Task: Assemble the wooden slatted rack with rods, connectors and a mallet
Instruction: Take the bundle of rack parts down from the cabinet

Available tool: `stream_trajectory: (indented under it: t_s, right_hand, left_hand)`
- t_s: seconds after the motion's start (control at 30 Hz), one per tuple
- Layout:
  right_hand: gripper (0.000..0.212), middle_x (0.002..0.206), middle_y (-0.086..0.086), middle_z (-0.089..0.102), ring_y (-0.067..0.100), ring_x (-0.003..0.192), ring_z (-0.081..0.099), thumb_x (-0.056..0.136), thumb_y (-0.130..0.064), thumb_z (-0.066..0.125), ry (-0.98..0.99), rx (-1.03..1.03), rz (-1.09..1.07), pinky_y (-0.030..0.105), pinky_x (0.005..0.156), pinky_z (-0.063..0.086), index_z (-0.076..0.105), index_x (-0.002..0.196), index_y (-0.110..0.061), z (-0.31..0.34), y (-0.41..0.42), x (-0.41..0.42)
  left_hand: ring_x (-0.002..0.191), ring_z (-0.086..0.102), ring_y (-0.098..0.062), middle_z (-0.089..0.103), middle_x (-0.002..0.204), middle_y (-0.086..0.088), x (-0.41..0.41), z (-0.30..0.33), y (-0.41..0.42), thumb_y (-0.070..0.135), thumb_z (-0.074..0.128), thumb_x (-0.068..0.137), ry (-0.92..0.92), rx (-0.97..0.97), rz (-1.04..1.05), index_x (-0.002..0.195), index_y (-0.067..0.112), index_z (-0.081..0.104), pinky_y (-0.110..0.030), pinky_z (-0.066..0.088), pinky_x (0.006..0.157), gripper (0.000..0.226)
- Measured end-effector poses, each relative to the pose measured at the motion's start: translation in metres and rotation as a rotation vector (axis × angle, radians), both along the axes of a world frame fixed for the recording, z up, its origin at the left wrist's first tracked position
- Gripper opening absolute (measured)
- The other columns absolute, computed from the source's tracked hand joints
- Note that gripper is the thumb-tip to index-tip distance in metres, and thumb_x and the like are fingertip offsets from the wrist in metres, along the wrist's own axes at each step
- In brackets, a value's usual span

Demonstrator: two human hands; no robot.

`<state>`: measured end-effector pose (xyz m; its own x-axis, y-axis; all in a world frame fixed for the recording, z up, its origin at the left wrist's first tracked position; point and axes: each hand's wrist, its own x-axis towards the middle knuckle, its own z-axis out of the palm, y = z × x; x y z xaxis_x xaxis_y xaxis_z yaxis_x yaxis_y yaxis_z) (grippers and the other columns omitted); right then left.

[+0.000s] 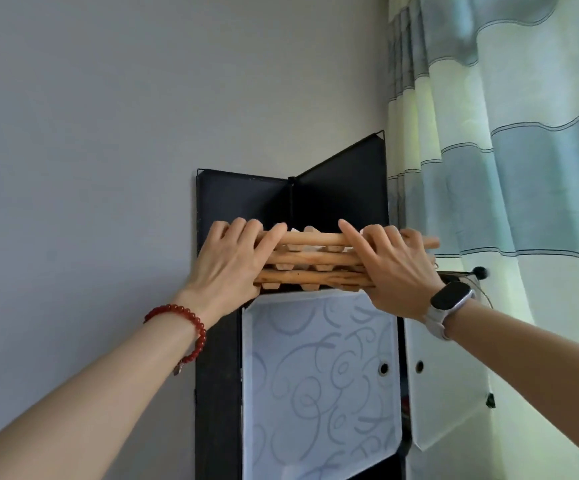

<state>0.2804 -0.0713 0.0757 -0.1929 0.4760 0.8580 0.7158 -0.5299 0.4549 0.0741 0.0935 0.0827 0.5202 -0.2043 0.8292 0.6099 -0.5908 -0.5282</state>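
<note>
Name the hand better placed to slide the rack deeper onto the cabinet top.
Probably the left hand: its fingers lie over all three rods of the rack. The right hand covers the other end nearly level, so the edge is slight.

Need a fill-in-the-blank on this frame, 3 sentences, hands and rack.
1. Both hands hold the wooden rack on top of the ____ cabinet.
2. The left hand wears a bracelet of ____ beads on its wrist.
3. The right hand has a ____ on its wrist.

Missing words: black; red; watch
</note>
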Motion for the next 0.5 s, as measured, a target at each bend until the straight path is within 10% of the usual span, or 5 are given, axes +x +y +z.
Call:
stream_trajectory:
  t_s: [0.5]
  right_hand:
    - [0.097,0.094,0.009,0.056,0.029,0.077,0.053,0.057,-0.03,0.079,0.017,0.146,0.031,0.048,0.074,0.043,0.03,0.14,-0.019,-0.019,0.007,0.003]
  left_hand:
    - [0.081,0.051,-0.03,0.054,0.102,-0.014,0.018,-0.016,-0.016,0.004,0.076,0.051,-0.139,0.02,0.176,0.133,0.016,0.033,-0.047,0.043,0.076,0.094]
